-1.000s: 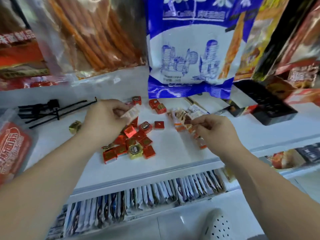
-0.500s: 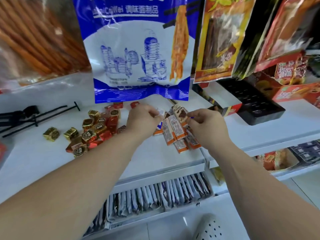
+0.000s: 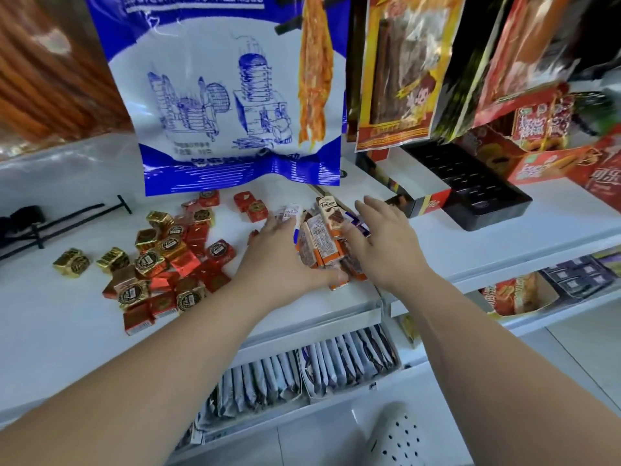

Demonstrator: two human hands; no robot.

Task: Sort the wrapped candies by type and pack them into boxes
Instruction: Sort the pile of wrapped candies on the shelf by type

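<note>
Bars (image 3: 321,245) in orange-and-white wrappers lie heaped on the white shelf (image 3: 84,314), just below the right corner of the blue bag (image 3: 221,105). The left hand (image 3: 280,255) and right hand (image 3: 386,243) flank that heap. Their palms are turned inward and their fingers are straight and a little spread, curling round nothing. The left hand lies against the heap's near-left side and the right hand's fingers lie along its right side. How firmly either presses cannot be told.

I judge the hands are crowding the loose bars into one squared bundle, so they can be lifted together rather than singly.

Below the bag's left half, apart from the bars, the squares (image 3: 168,264) in red and gold foil lie in their own loose heap, with a few gold ones strayed further left. The two types look largely separated.

To the right of the bag stand a box (image 3: 428,206) and a black tray (image 3: 477,193), probably where the bundle is meant to go. The glossy wrappers may slide and fan out if the squeeze is uneven.
</note>
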